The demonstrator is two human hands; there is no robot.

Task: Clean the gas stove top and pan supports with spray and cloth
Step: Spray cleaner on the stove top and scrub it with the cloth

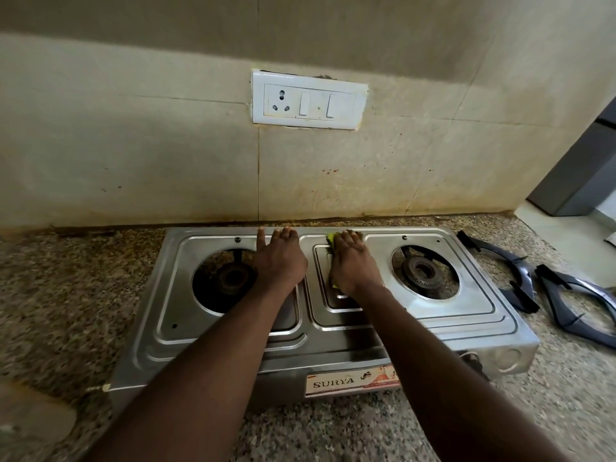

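Left hand: my left hand (280, 258) is lying flat on the stove top (433, 325), fingers straight, thumb spread, gripping nothing, at the right edge of the left burner (230, 278) opening.
Right hand: my right hand (353, 261) is pressing down on the yellow cloth (331, 240), fingers stretched over it, not curled round it.
Cloth: it is peeking out at my fingertips and beside my palm, lying on the centre panel between the two burners, near the back edge.
Stove: it is sitting on the speckled countertop (66, 295), against the wall.
Pan supports: the two dark pan supports (500, 261) are lying on the countertop right of the stove, just beside each other.
Wall: a white switch plate (309, 100) is sitting above the stove.
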